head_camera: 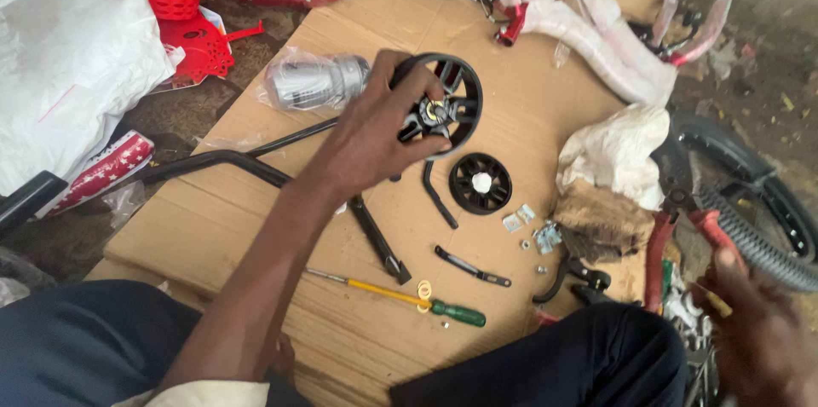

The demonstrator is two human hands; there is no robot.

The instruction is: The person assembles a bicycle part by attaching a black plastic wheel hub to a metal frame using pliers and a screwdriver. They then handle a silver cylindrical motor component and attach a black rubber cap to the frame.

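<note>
Head camera, single view, looking steeply down from above the person's lap.

Lens sits close over the work; faces forward and down onto a flattened cardboard sheet (528, 109) spread on the ground. Person's dark-clad knees fill the bottom edge, so the viewpoint is just behind them. Left hand (375, 130) falls near frame centre, at arm's reach from the lens; right hand (758, 339) is cut by the lower right corner. Far edge of view reaches wrapped bicycle parts (596, 32). No second view to share ground with.
</note>
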